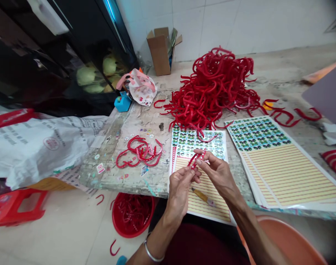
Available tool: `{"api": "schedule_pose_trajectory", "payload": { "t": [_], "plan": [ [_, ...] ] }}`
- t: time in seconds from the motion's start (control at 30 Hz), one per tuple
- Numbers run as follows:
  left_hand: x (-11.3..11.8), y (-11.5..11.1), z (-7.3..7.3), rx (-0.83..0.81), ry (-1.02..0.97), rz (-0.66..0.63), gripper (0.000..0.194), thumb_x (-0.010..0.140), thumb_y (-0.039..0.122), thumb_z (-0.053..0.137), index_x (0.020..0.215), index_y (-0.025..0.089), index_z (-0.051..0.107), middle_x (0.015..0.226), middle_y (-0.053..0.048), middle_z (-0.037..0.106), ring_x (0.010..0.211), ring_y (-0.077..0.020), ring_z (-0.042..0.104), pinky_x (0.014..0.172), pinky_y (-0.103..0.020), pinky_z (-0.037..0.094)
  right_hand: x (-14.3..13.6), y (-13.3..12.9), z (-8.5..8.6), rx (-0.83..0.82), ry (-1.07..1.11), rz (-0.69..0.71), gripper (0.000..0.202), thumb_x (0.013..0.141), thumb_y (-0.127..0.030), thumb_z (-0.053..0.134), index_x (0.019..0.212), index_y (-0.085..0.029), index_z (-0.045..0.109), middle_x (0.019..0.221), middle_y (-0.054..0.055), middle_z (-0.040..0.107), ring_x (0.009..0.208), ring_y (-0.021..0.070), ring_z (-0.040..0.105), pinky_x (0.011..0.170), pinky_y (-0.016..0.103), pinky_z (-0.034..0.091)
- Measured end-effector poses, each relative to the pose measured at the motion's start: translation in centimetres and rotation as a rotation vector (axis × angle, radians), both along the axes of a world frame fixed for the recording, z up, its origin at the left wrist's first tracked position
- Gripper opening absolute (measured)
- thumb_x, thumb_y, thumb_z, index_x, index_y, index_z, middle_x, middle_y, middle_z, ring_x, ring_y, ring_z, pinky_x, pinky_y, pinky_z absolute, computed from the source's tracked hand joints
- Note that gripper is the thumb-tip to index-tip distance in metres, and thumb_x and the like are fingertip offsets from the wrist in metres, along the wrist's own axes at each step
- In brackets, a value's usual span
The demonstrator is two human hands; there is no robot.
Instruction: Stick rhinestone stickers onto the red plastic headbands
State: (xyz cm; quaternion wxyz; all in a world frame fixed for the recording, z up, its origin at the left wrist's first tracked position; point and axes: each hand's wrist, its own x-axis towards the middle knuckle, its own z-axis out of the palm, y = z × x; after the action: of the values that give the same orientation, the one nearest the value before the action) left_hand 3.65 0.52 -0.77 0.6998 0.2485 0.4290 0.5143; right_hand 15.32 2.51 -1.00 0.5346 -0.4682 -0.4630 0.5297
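Note:
My left hand and my right hand meet over the sticker sheets, fingers closed on one red curved band. Part of that band shows pale dots; my fingertips cover the rest. Beneath my hands lies a stack of printed sheets, with rows of blue-green stickers at the top and yellow striped lines below. A small knife-like tool with a yellow handle rests on the sheets, below my fingers. Left of my hands, several red C-shaped bands lie loosely together on the table.
A big heap of red bands covers the table's back. More sheets lie at right. A cardboard box, patterned bag and blue container stand behind. Below are a red basin, orange tub and red stool.

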Motion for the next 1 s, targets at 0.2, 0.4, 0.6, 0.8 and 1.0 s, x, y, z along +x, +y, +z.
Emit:
{"api": "schedule_pose_trajectory", "payload": {
  "t": [0.2, 0.4, 0.6, 0.8, 1.0],
  "plan": [
    [0.01, -0.09, 0.16, -0.001, 0.008, 0.0, 0.009, 0.075, 0.017, 0.062, 0.071, 0.01, 0.066, 0.068, -0.004, 0.063, 0.059, -0.0086, 0.052, 0.065, -0.022, 0.04, -0.15, 0.1, -0.02, 0.017, -0.023, -0.014, 0.016, 0.076, -0.031, 0.063, 0.07, -0.019, 0.057, 0.109, 0.008, 0.058, 0.104, 0.0199, 0.053, 0.085, 0.031, 0.044],
    [-0.08, -0.15, 0.12, -0.005, 0.027, 0.0, 0.01, 0.075, 0.018, 0.061, 0.073, 0.01, 0.067, 0.068, -0.005, 0.064, 0.06, -0.0089, 0.053, 0.065, -0.022, 0.04, 0.02, 0.15, -0.15, 0.046, -0.067, -0.02, 0.017, 0.077, -0.033, 0.063, 0.069, -0.019, 0.057, 0.106, 0.007, 0.06, 0.105, 0.0206, 0.053, 0.088, 0.033, 0.044],
    [-0.11, -0.21, -0.06, 0.002, 0.021, -0.006, 0.009, 0.075, 0.018, 0.062, 0.075, 0.01, 0.067, 0.069, -0.004, 0.064, 0.06, -0.0087, 0.053, 0.064, -0.022, 0.041, 0.04, 0.16, -0.34, 0.068, -0.099, -0.026, 0.017, 0.077, -0.034, 0.062, 0.07, -0.019, 0.058, 0.107, 0.008, 0.06, 0.104, 0.0212, 0.053, 0.087, 0.034, 0.045],
    [-0.1, -0.02, -0.09, -0.012, 0.019, 0.003, 0.008, 0.073, 0.018, 0.064, 0.072, 0.01, 0.066, 0.066, -0.004, 0.064, 0.058, -0.0084, 0.052, 0.064, -0.022, 0.041, -0.04, 0.17, -0.63, 0.076, -0.085, -0.012, 0.012, 0.079, -0.028, 0.061, 0.072, -0.019, 0.058, 0.108, 0.007, 0.059, 0.104, 0.0193, 0.053, 0.086, 0.031, 0.044],
    [-0.13, 0.05, 0.07, -0.017, 0.023, 0.005, 0.009, 0.073, 0.019, 0.064, 0.071, 0.01, 0.066, 0.067, -0.004, 0.064, 0.058, -0.0083, 0.053, 0.063, -0.021, 0.041, -0.06, 0.14, -0.65, 0.103, -0.132, -0.014, 0.013, 0.08, -0.029, 0.059, 0.072, -0.019, 0.058, 0.109, 0.008, 0.059, 0.108, 0.0211, 0.052, 0.086, 0.033, 0.045]
  ]
}}
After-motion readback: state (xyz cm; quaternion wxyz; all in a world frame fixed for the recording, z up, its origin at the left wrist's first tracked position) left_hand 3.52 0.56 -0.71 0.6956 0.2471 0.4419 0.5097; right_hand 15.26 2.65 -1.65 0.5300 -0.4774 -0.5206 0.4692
